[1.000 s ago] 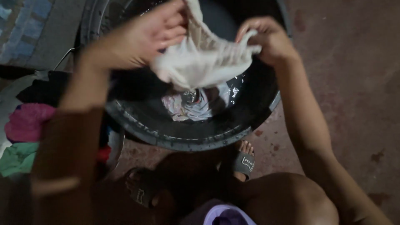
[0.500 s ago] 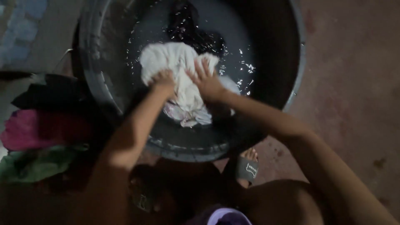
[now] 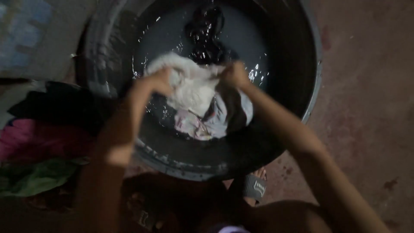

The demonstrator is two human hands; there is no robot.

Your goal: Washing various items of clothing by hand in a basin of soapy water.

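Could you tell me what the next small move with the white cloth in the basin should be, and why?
Probably rub the two gripped ends against each other. The left hand and right hand each clutch a bunched part of the white cloth, which sags into the water of the dark basin with its patterned part below the hands, so it looks soaked.

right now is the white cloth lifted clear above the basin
No, both hands, left hand and right hand, press the white cloth down in the basin's water.
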